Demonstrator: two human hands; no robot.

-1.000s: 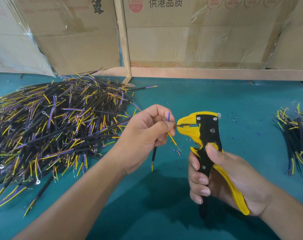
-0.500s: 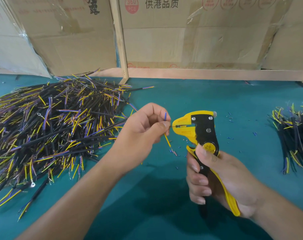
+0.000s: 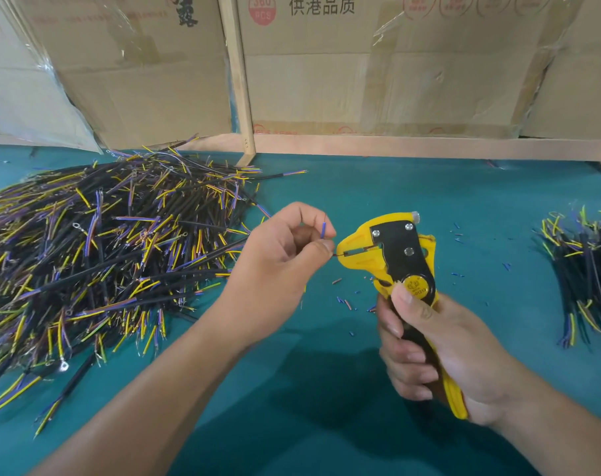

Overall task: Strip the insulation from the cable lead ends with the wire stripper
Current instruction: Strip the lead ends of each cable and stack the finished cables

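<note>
**Lead end fed into the stripper's nose over a teal bench**

Head view: a teal work surface (image 3: 378,187) fills the lower 2 thirds of the frame; along its far edge runs a pale wooden rail (image 3: 429,147) with 1 upright post (image 3: 238,80) rising left of centre; behind it stand cardboard boxes (image 3: 360,63) patched with clear tape and printed with red and black characters. No tray or bin shows; the cables lie loose in 2 heaps: a large pile (image 3: 103,252) of black cables with yellow and purple leads spreads across the left, and a smaller pile (image 3: 580,269) sits at the right edge. Short blue and brown insulation scraps (image 3: 347,304) are scattered on the surface at centre and right of centre.

At centre, the left hand (image 3: 285,255) pinches a thin lead (image 3: 336,254) between thumb and forefinger, its other fingers curled; a blue lead (image 3: 323,230) sticks up from the same grip. The pinched lead's tip sits in the slot at the wire stripper (image 3: 391,252) nose. The right hand (image 3: 440,348), lower right, wraps its fingers round the yellow and black handles, thumb pressed on the round yellow dial.
</note>
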